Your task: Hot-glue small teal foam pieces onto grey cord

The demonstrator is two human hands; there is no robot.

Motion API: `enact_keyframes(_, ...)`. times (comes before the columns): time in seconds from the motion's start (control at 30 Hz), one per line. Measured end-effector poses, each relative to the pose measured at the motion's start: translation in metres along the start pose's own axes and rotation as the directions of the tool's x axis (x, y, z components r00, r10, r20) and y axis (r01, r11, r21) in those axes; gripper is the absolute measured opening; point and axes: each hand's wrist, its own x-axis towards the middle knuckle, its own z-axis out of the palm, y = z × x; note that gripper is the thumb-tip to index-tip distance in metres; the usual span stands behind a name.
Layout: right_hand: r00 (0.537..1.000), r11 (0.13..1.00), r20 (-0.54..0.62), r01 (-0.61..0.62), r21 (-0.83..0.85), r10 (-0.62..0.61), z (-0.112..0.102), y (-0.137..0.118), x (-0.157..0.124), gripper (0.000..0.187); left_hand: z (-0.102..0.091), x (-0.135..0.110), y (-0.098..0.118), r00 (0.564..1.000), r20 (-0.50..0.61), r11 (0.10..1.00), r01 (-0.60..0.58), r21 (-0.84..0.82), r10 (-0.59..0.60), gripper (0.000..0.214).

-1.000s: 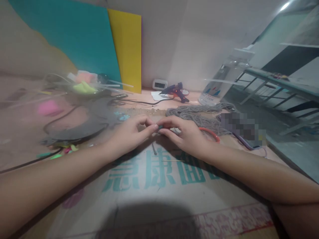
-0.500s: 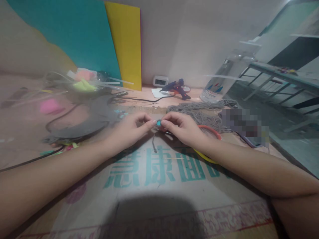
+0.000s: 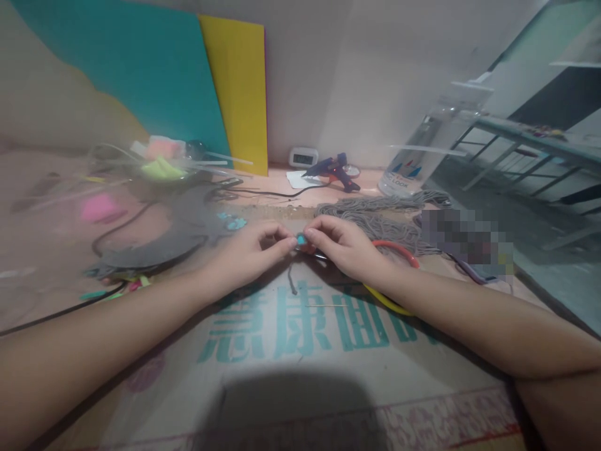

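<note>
Between my fingertips is a small teal piece [image 3: 301, 239], too small to make out fully. My left hand [image 3: 265, 247] pinches it from the left with thumb and index finger. From the other side my right hand [image 3: 340, 244] pinches it the same way, with its other fingers curled. A short grey cord [image 3: 292, 279] hangs below the piece onto the cardboard [image 3: 263, 388]. Just under the hands lies a thin wooden stick [image 3: 326, 305]. Something orange and shiny shows partly behind my right fingers.
A hot glue gun [image 3: 334, 171] and a small digital clock [image 3: 303, 156] stand near the wall. At right are grey yarn [image 3: 385, 219], a clear bottle [image 3: 413, 156], scissors with red and yellow handles [image 3: 399, 249] and a blurred-out phone-like object [image 3: 462, 244]. Teal scraps [image 3: 232, 222] lie left.
The whole view has shifted slightly, so everything sits a little lower. Both hands keep their pinch on the teal piece, with hardly any movement.
</note>
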Motion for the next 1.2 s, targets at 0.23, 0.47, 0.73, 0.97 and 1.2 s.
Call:
enact_keyframes(0.23,1.000,0.995,-0.002,0.010,0.102,-0.010,0.0001,0.0053,-0.0005,0.026,0.0005,0.0017,-0.0030,1.000,0.012,0.998,0.029,-0.052,-0.028,0.032)
enact_keyframes(0.47,0.999,0.995,0.021,-0.038,0.094,0.036,0.0000,-0.0006,-0.0005,0.022,-0.0006,0.0010,-0.0014,0.998,-0.031,0.998,0.046,-0.031,-0.047,0.035)
enact_keyframes(0.73,0.999,0.998,0.006,-0.042,0.050,0.041,0.0006,0.0000,-0.0006,0.016,-0.0005,-0.0006,0.0035,1.000,-0.017,0.999,-0.016,0.032,0.017,0.031)
enact_keyframes(0.97,0.998,0.998,0.001,-0.056,0.012,0.056,-0.0002,-0.0027,-0.0003,0.016,0.0009,0.0004,0.0011,0.999,-0.008,0.996,-0.044,0.077,0.045,0.029)
enact_keyframes(1.2,1.000,0.995,0.015,0.006,0.101,-0.007,0.0006,0.0011,-0.0001,0.029,0.0003,-0.0009,-0.0003,1.000,-0.014,0.998,-0.027,0.053,0.028,0.032)
